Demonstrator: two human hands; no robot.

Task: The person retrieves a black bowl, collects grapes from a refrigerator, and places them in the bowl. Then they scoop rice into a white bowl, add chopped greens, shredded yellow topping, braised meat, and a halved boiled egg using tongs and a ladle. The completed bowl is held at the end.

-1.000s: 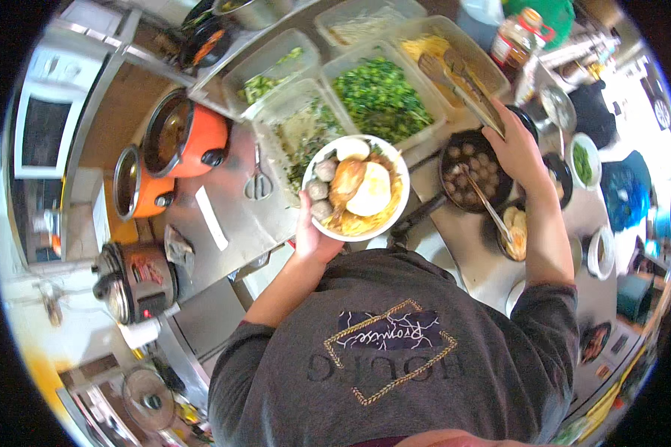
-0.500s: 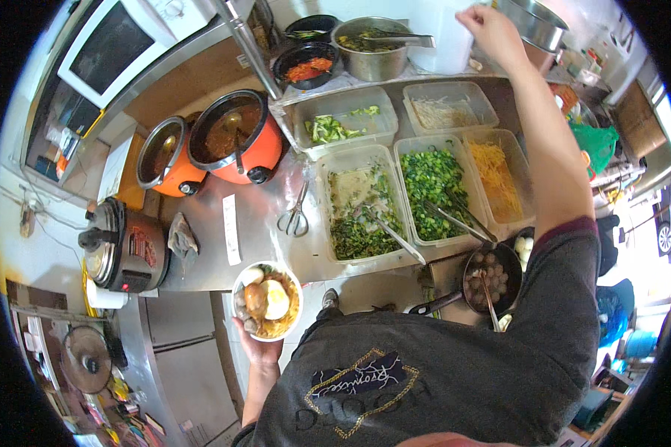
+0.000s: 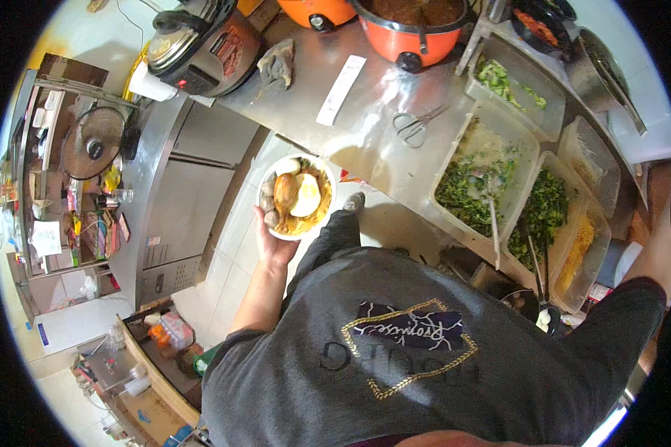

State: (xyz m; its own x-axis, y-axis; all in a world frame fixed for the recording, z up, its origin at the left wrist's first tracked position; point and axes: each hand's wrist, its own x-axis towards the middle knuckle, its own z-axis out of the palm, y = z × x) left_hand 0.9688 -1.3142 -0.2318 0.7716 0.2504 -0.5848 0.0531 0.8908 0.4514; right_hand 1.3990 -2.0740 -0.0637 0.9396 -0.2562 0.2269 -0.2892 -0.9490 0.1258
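Note:
My left hand (image 3: 277,249) supports a round white bowl (image 3: 333,186) from below, its fingers curled against the near left side. In the bowl lie a fried egg (image 3: 308,195), a brown, glossy egg-shaped piece (image 3: 284,192), greyish balls (image 3: 270,217) along the left and yellow noodles (image 3: 307,222). The bowl is level, in front of my body and beside the steel counter's (image 3: 291,123) near edge. My right forearm (image 3: 657,240) reaches up along the right rim of the head view; the hand itself is cut off there.
On the counter are scissors (image 3: 417,125), a grey rag (image 3: 277,65), a white strip (image 3: 341,91), a pressure cooker (image 3: 227,56) and orange warmers (image 3: 410,37). Clear tubs hold chopped herbs (image 3: 462,195), greens (image 3: 548,212) and orange shreds (image 3: 576,253). A steel cabinet (image 3: 183,197) stands left.
The view has swung leftward, so the counter and tubs now sit farther right. My right hand, raised by a white container before, has left the picture. My left hand still holds the bowl.

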